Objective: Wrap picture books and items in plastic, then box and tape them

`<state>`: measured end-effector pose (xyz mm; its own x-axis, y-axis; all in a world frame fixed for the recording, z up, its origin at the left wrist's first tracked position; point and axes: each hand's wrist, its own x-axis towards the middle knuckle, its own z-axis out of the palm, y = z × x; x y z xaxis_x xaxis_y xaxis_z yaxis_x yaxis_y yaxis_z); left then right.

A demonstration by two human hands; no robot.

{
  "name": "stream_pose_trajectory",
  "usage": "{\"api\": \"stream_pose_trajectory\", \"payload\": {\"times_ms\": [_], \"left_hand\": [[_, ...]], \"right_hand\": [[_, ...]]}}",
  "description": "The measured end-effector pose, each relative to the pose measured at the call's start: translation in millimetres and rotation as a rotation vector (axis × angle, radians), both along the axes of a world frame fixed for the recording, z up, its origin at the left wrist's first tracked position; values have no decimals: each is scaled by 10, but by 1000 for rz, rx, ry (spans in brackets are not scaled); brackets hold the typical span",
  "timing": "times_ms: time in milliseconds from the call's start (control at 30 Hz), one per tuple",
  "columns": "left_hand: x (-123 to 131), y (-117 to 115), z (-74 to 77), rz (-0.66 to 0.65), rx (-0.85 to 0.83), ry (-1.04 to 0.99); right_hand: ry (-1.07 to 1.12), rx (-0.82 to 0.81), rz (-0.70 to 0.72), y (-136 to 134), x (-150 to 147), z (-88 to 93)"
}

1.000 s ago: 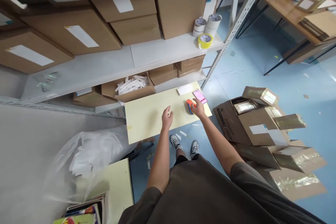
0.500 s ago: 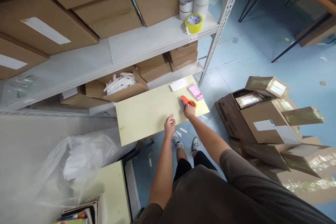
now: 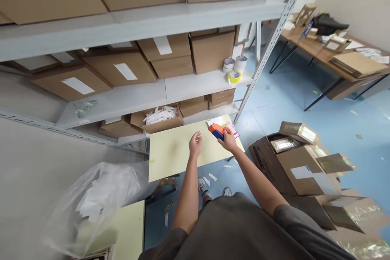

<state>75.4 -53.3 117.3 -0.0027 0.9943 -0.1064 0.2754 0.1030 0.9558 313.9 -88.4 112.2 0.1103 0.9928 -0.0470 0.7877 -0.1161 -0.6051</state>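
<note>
My right hand [image 3: 229,143] grips an orange and blue tape dispenser [image 3: 216,131] with a yellowish tape roll, held over the right end of the pale yellow tabletop [image 3: 170,150]. My left hand [image 3: 195,144] hovers over the table's middle, its fingers loosely curled and apart, with nothing in it. Partly hidden behind the dispenser lie a white slip or pad [image 3: 214,121] and a pink flat object [image 3: 237,133], which is blurred out in part.
Behind the table stands a metal shelf [image 3: 195,85] with cardboard boxes, tape rolls [image 3: 234,76] and an open box of white pieces [image 3: 161,115]. Stacked cartons [image 3: 307,166] rest on the floor at right. A plastic bag [image 3: 103,191] lies at left; a wooden desk [image 3: 323,55] stands far right.
My right hand has raised the tape dispenser from the tabletop and turned it somewhat. My left hand stays over the table. The view has tilted up, showing more shelf and the desk.
</note>
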Motion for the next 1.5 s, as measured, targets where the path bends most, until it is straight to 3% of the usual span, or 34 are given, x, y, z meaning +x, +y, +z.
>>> {"api": "stream_pose_trajectory", "payload": {"times_ms": [100, 233, 333, 433, 600, 733, 900, 1033, 1167, 1300, 1400, 1500], "left_hand": [[-60, 342, 446, -77, 85, -80], [-153, 704, 962, -348, 115, -200], [-242, 854, 1225, -513, 96, -233], [-325, 910, 1377, -536, 138, -187], [-409, 869, 1532, -289, 355, -117], [-486, 814, 1638, -187, 480, -35], [-524, 804, 1633, -59, 584, 103], [-519, 888, 1576, 36, 510, 84], [-502, 1053, 1606, -13, 424, 35], [-345, 1180, 1659, -59, 381, 192], [-172, 1251, 1648, 40, 326, 323], [-108, 1354, 1640, 241, 310, 375]], "right_hand": [[20, 117, 18, -2, -59, 463], [61, 231, 163, 10, -147, 935], [52, 221, 236, 31, -201, 1215], [50, 208, 282, 71, -261, 1416], [101, 225, 281, 175, -393, 1589], [150, 200, 294, 239, -479, 1685], [202, 170, 281, 356, -556, 1740], [257, 143, 286, 524, -544, 1715], [312, 127, 351, 744, -399, 1649], [117, 174, 272, 1077, -242, 1578], [-89, 213, 214, 1387, -186, 1568], [-195, 257, 279, 1698, -114, 1601]]}}
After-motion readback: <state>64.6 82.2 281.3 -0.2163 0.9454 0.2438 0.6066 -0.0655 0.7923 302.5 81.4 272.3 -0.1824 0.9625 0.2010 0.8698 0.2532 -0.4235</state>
